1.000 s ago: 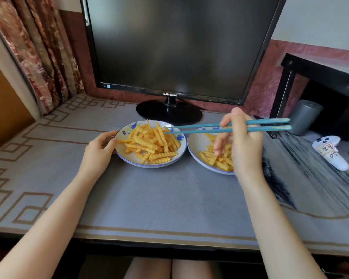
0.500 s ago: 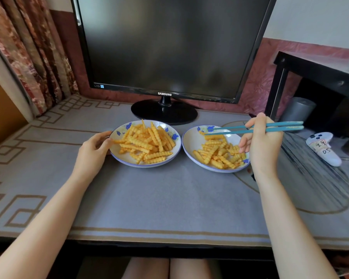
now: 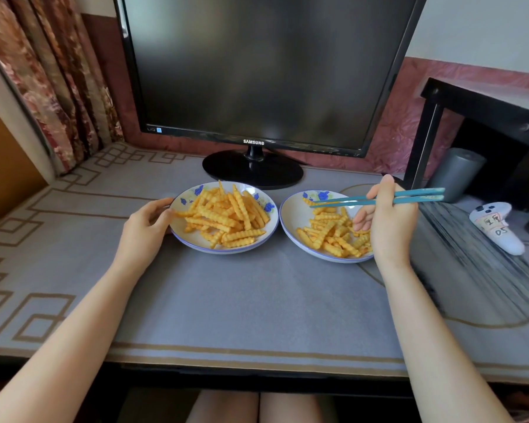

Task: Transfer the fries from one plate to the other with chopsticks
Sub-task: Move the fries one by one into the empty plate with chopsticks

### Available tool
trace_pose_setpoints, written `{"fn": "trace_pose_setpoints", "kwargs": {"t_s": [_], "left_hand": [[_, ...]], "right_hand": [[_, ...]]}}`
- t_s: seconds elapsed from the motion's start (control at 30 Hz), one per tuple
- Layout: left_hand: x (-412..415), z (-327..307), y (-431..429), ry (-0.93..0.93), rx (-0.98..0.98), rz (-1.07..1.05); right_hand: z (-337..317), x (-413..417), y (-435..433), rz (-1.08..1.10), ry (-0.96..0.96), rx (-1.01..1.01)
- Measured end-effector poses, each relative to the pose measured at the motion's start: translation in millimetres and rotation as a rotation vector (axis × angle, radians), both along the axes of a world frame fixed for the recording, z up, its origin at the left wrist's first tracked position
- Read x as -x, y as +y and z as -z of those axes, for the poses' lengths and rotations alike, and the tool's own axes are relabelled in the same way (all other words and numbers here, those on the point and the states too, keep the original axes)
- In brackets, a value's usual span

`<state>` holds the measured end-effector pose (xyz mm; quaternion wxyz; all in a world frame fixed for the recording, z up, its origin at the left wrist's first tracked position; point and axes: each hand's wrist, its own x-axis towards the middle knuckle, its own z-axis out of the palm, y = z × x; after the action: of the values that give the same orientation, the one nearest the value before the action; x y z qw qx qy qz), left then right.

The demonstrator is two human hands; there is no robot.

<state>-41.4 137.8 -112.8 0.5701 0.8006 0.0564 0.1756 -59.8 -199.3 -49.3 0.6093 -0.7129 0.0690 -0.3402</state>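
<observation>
– What kind of room is it?
– A grey mat with a tan border covers the desk. A dark monitor stands behind it, with a floral curtain on the left.
– And the hands?
– The left hand grips the rim of the left plate, with fries heaped just beyond its fingertips. The right hand pinches blue chopsticks, held level over the right plate, where more fries lie beneath its fingers.

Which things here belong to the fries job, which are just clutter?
Job: left plate, right plate, fries, chopsticks, right hand gripping them, left hand holding the left plate.
Lying about: monitor, game controller, grey container, black side table.
</observation>
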Motion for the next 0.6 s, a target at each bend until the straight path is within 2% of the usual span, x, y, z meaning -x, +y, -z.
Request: {"fn": "trace_pose_setpoints", "kwargs": {"t_s": [0.6], "left_hand": [[1.9, -0.9, 0.5, 0.011, -0.003, 0.005]], "right_hand": [[-31.6, 19.8, 19.1, -0.018, -0.176, -0.278]]}}
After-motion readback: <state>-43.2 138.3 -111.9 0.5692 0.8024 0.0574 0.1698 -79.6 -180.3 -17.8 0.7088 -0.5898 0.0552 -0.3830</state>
